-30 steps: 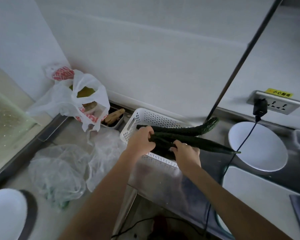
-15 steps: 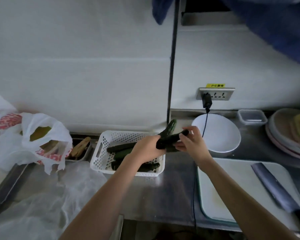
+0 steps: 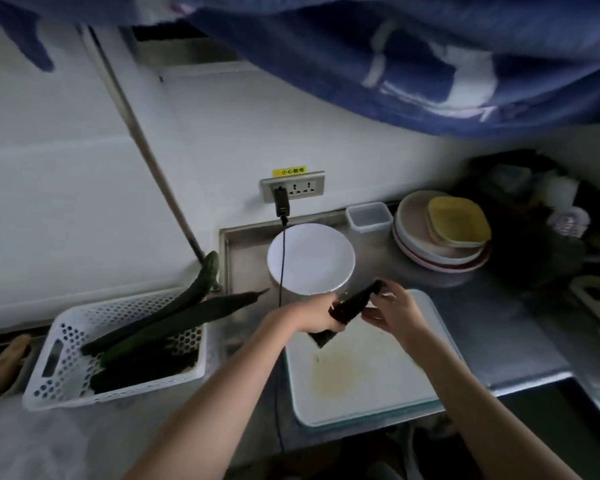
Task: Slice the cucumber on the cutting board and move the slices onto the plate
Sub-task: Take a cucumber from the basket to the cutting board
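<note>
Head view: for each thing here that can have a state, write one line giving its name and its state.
Cucumber piece: unsliced, held in both hands above the cutting board.
Left hand: grips the cucumber's lower end.
Right hand: pinches its upper end.
Cutting board: bare, stained, no slices.
White plate: holds nothing.
White basket: holds more cucumbers, two jutting over its rim.
Charger: plugged into the wall socket.

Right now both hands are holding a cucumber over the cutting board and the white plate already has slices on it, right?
Not quite. In the head view the plate has nothing on it. Both hands, left and right, do hold the cucumber over the cutting board.
</note>
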Demonstrator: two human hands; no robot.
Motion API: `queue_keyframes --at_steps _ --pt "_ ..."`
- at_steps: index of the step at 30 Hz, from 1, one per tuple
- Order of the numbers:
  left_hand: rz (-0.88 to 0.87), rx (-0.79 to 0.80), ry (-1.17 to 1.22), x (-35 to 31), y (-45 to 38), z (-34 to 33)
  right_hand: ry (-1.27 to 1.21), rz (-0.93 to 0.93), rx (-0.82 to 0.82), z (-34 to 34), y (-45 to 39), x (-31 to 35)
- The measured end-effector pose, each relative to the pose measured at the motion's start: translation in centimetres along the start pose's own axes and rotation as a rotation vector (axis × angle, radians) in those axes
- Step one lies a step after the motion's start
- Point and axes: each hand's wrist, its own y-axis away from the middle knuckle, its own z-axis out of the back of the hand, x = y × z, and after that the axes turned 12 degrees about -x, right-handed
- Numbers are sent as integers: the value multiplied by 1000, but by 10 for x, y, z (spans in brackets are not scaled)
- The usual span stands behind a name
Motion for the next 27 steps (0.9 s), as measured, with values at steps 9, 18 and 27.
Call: queue_keyframes --at_steps 9,18,27 --pt "122 -212 -244 22 -35 -80 1187 213 -172 115 -31 -54" --pt "149 -293 -259 40 -44 -107 1381 245 -124 149 -29 -99" --pt "66 -339 -225 31 -52 -124 1119 243 5 167 -38 -87"
